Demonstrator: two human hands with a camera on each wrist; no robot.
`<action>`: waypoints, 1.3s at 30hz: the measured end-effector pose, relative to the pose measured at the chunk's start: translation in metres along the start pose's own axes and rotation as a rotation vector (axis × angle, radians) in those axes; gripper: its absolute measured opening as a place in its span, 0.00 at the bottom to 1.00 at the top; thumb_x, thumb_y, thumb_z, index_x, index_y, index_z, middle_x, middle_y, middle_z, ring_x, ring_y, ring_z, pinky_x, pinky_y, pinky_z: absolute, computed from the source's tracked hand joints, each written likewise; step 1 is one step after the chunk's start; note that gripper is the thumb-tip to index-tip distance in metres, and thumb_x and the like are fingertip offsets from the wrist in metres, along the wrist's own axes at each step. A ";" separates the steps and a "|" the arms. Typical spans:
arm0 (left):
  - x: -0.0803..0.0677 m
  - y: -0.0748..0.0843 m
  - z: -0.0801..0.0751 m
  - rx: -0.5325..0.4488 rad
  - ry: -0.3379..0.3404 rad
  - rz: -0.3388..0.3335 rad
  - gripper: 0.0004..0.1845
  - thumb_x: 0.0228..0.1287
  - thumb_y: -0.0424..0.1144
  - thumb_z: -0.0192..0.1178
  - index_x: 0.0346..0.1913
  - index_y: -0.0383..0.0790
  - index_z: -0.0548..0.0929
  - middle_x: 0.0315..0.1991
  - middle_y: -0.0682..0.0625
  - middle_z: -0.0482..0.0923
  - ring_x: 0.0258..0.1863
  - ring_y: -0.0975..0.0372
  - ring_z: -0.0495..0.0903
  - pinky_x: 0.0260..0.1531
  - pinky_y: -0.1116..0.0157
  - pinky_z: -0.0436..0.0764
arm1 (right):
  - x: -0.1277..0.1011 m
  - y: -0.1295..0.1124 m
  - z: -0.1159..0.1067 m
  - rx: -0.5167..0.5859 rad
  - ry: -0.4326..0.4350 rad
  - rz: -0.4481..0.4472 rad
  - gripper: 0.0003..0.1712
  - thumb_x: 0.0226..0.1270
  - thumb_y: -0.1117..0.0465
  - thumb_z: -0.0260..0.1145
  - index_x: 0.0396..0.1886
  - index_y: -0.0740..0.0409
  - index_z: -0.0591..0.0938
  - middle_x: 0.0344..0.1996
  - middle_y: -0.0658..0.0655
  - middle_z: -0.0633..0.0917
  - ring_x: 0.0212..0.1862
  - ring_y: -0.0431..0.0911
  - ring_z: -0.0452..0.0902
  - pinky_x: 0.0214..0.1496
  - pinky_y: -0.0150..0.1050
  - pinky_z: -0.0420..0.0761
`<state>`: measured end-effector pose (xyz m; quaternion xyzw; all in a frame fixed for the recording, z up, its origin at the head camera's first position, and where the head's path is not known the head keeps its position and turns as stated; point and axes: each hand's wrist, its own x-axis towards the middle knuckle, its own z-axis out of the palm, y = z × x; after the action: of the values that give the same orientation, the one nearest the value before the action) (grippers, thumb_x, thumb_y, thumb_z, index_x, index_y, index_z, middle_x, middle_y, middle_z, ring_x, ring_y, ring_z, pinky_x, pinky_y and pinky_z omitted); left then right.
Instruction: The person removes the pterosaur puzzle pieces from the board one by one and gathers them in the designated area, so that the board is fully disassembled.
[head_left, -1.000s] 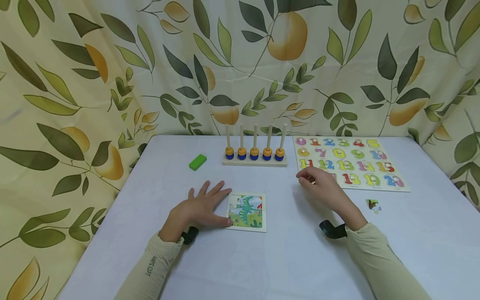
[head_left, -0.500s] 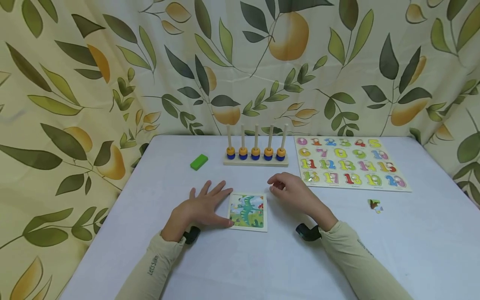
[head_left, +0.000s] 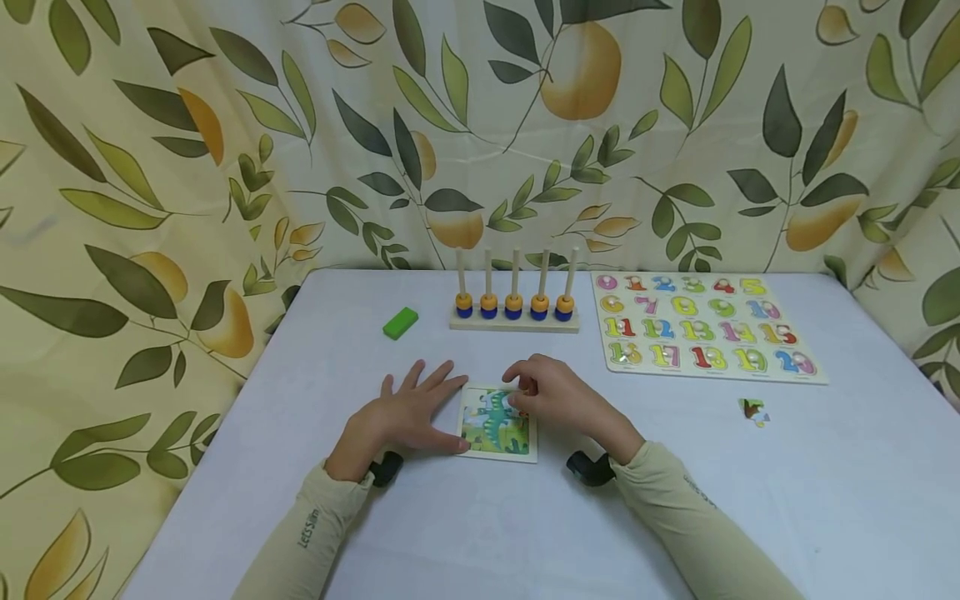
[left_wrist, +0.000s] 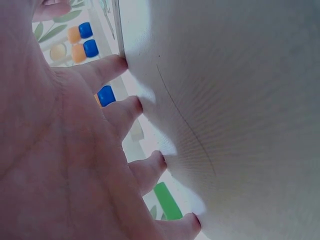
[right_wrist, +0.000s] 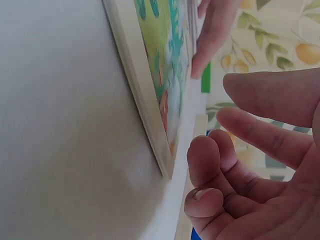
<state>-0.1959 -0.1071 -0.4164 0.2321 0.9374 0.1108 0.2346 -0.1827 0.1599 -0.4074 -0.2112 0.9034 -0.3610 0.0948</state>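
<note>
A small square jigsaw puzzle (head_left: pixel 495 423) with a green dinosaur picture in a pale frame lies on the white table. My left hand (head_left: pixel 401 421) rests beside its left side, fingers spread and thumb at the lower left corner of the frame. In the left wrist view its fingertips (left_wrist: pixel 134 104) touch the tabletop. Over the puzzle's upper right part hovers my right hand (head_left: pixel 566 396). Thumb and index finger are apart with nothing between them in the right wrist view, and the other fingers (right_wrist: pixel 204 160) curl loosely. Part of the picture is hidden under this hand.
A loose jigsaw piece (head_left: pixel 753 412) lies to the right. Behind it is a number puzzle board (head_left: pixel 701 377). A peg stand (head_left: pixel 513 326) with orange and blue beads stands at the back, and a green block (head_left: pixel 401 322) lies left of it. A leaf-patterned curtain (head_left: pixel 337 217) hangs behind the table.
My right hand has moved left from the number board's near edge to over the dinosaur puzzle. The left hand has kept its place.
</note>
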 end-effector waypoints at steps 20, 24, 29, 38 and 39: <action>0.003 0.003 0.000 0.009 -0.008 0.009 0.55 0.64 0.70 0.70 0.87 0.60 0.56 0.89 0.53 0.39 0.86 0.43 0.32 0.74 0.27 0.37 | 0.009 -0.008 0.022 -0.121 -0.089 0.023 0.19 0.69 0.67 0.73 0.59 0.57 0.88 0.43 0.57 0.77 0.41 0.48 0.73 0.44 0.44 0.78; 0.001 0.002 -0.002 0.016 -0.016 -0.009 0.55 0.64 0.70 0.70 0.88 0.60 0.55 0.89 0.53 0.38 0.86 0.43 0.32 0.74 0.27 0.37 | 0.012 -0.010 0.025 -0.130 -0.096 0.012 0.18 0.70 0.67 0.73 0.59 0.57 0.87 0.43 0.57 0.76 0.42 0.48 0.73 0.45 0.44 0.78; -0.001 0.001 -0.003 0.015 -0.014 -0.006 0.55 0.64 0.69 0.70 0.87 0.59 0.56 0.89 0.53 0.39 0.86 0.42 0.33 0.74 0.27 0.38 | 0.012 -0.012 0.025 -0.101 -0.103 0.003 0.18 0.70 0.68 0.73 0.58 0.57 0.87 0.43 0.58 0.75 0.42 0.49 0.72 0.46 0.45 0.77; -0.003 0.000 -0.001 -0.010 -0.017 0.012 0.56 0.64 0.70 0.69 0.88 0.55 0.56 0.89 0.50 0.39 0.85 0.41 0.32 0.73 0.27 0.37 | 0.010 -0.012 0.024 -0.064 -0.085 -0.027 0.16 0.70 0.70 0.73 0.54 0.53 0.83 0.48 0.60 0.71 0.45 0.51 0.74 0.51 0.50 0.80; -0.003 0.000 -0.001 -0.013 -0.017 0.013 0.56 0.64 0.70 0.69 0.88 0.55 0.56 0.89 0.50 0.40 0.85 0.41 0.33 0.74 0.27 0.37 | 0.009 -0.011 0.023 -0.062 -0.082 -0.034 0.16 0.70 0.70 0.73 0.53 0.53 0.84 0.48 0.60 0.72 0.46 0.51 0.74 0.51 0.50 0.80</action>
<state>-0.1939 -0.1086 -0.4138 0.2376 0.9332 0.1164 0.2431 -0.1800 0.1342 -0.4168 -0.2438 0.9057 -0.3257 0.1189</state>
